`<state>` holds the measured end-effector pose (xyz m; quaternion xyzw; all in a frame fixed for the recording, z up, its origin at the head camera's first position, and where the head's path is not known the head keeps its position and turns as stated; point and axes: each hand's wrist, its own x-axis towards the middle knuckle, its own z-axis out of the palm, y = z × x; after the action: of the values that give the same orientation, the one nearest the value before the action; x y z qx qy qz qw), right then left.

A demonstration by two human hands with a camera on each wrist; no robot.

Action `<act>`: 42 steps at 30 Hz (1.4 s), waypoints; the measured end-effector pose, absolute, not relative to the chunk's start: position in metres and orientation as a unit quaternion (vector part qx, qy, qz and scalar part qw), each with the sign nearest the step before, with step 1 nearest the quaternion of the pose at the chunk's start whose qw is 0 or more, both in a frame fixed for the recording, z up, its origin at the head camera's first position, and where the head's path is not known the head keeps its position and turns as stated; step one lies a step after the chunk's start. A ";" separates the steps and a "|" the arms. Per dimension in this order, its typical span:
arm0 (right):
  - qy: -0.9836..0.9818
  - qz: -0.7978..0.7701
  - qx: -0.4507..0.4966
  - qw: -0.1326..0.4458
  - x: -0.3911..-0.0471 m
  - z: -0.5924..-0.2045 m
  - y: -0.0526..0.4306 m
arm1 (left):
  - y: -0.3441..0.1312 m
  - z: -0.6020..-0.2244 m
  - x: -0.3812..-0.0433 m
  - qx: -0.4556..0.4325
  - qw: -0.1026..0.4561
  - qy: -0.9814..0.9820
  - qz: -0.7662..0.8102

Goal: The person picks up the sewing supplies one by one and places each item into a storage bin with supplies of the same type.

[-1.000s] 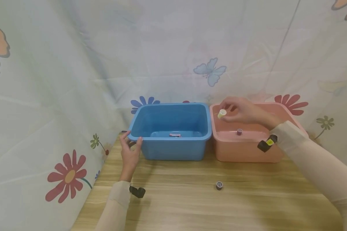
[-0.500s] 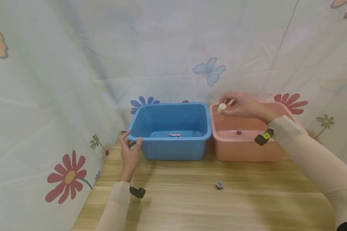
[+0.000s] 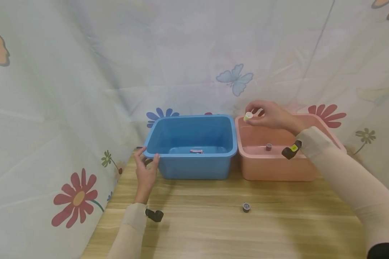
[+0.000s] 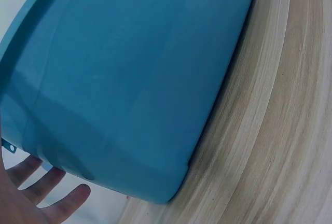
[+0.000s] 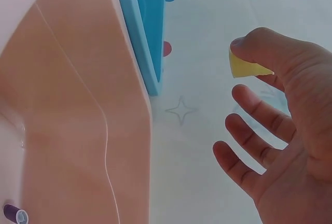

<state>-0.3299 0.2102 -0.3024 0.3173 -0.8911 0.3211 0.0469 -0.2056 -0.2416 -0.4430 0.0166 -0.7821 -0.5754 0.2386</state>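
My left hand (image 3: 146, 175) holds the near left corner of the blue plastic basin (image 3: 196, 167), thumb at the front and fingers round the side. Several of its fingers (image 4: 70, 203) appear spread beside the basin wall in the left wrist view. Above the far left corner of the pink basin (image 3: 278, 169), my right hand (image 3: 269, 114) pinches a small yellow cylinder with a white top (image 3: 247, 116). In the right wrist view thumb and forefinger grip that piece; the other fingers are loosely bent. A small dark purple cylinder (image 3: 268, 146) lies in the pink basin.
Another small dark cylinder with a pale rim (image 3: 246, 207) stands on the wooden table (image 3: 194, 223). Inside the blue basin lies a small pink strip-like item (image 3: 196, 151). A flower-printed curtain (image 3: 188, 54) rises behind the basins, which stand side by side.
My right hand has risen slightly with the yellow cylinder still pinched, and its forearm has shifted left. My left hand stays at the blue basin's corner.
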 end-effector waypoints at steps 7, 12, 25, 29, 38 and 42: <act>-0.888 0.329 0.316 0.054 -0.334 -0.307 0.211 | -0.242 -0.442 -0.204 0.017 0.234 -0.785 -0.573; -0.891 0.329 0.308 0.064 -0.339 -0.310 0.214 | -0.241 -0.440 -0.204 0.018 0.237 -0.789 -0.566; -0.895 0.335 0.288 0.066 -0.343 -0.311 0.223 | -0.241 -0.440 -0.203 0.014 0.235 -0.787 -0.571; -0.897 0.332 0.284 0.067 -0.344 -0.313 0.226 | -0.241 -0.439 -0.203 0.012 0.237 -0.787 -0.570; -0.905 0.330 0.259 0.065 -0.350 -0.320 0.241 | -0.240 -0.437 -0.202 0.009 0.236 -0.789 -0.567; -0.904 0.334 0.259 0.062 -0.351 -0.321 0.246 | -0.241 -0.438 -0.202 0.008 0.237 -0.788 -0.568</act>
<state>-0.3514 0.2457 -0.3209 0.2594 -0.9040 0.3340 0.0620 -0.2020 -0.2411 -0.4384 0.0081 -0.7878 -0.5683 0.2373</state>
